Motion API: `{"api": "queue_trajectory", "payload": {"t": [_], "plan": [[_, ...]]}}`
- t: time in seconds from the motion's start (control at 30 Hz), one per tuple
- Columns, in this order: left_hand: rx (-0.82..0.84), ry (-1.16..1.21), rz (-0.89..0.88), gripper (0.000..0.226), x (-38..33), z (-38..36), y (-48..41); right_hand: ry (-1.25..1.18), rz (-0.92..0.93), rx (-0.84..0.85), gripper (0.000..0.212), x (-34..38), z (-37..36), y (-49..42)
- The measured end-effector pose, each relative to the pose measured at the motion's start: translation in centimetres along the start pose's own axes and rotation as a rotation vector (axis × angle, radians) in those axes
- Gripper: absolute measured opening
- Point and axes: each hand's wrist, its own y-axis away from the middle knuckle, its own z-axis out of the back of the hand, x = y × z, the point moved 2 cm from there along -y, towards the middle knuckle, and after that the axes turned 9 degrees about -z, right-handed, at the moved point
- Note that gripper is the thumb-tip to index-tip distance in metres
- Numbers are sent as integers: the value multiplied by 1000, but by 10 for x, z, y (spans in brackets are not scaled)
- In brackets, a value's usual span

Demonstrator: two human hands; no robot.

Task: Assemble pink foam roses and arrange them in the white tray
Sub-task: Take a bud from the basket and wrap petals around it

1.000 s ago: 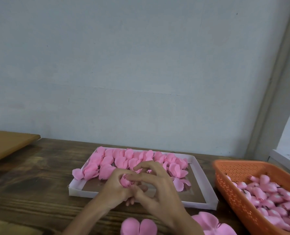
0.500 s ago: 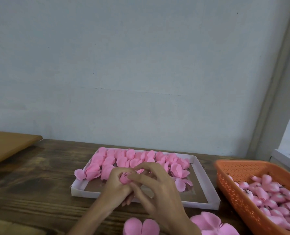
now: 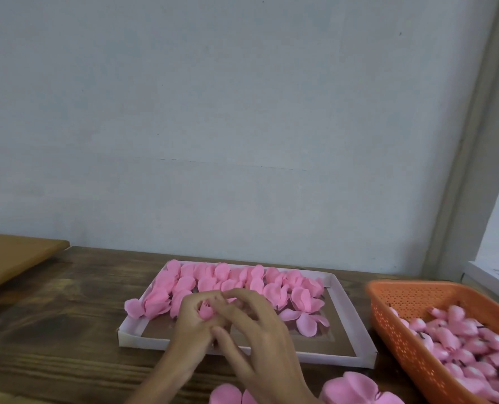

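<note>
At lower centre, a pink rose [image 3: 205, 312] is gripped by the curled left hand [image 3: 190, 323]. It is also pinched by the right hand [image 3: 261, 338].

Dark-stained wooden table [image 3: 53, 330], grain visible, set against a plain pale blue-grey wall [image 3: 213, 112]; tan board [image 3: 12, 255] at far left, grey upright frame [image 3: 469, 158] and white ledge [image 3: 496, 278] at far right.

Pink foam roses [image 3: 274, 290] in rows across far half of white tray [image 3: 348, 316]
</note>
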Motion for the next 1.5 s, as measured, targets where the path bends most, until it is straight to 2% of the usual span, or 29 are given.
{"api": "queue_trajectory", "payload": {"t": [0.17, 0.27, 0.37, 0.47, 0.53, 0.6, 0.67, 0.73, 0.83, 1.07, 1.33, 1.5], "plan": [[-18, 0, -10, 39, 4, -1, 2, -2, -26, 60, 29, 2, -2, 2], [-70, -32, 25, 32, 6, 0, 3, 23, -48, 111, 31, 3, -3, 1], [-54, -62, 30, 40, 9, 1, 2, 35, -82, 152, 30, 3, -5, 1], [-109, -28, 94, 38, 14, 7, 0, -45, -161, 185, 32, 2, -6, 0], [-149, -3, 116, 46, 16, 14, -2, -99, -246, 161, 23, -2, -2, -3], [-175, 35, 121, 55, 16, 21, -6, -57, -278, 293, 12, -5, 1, -7], [-192, 111, 117, 60, 16, 25, -9, 39, -214, 531, 19, -5, 2, -7], [-216, 189, 136, 56, 16, 26, -11, 97, -188, 698, 23, -3, 1, -2], [-235, 263, 166, 49, 16, 25, -11, 62, -200, 790, 24, -4, 0, 4], [-249, 284, 206, 46, 13, 23, -9, -46, -280, 845, 18, -8, 1, 0], [-238, 270, 266, 45, 15, 26, -9, -88, -341, 789, 15, -10, 2, -1], [-227, 240, 273, 45, 15, 26, -10, -33, -321, 765, 7, -11, 1, 0]]}}
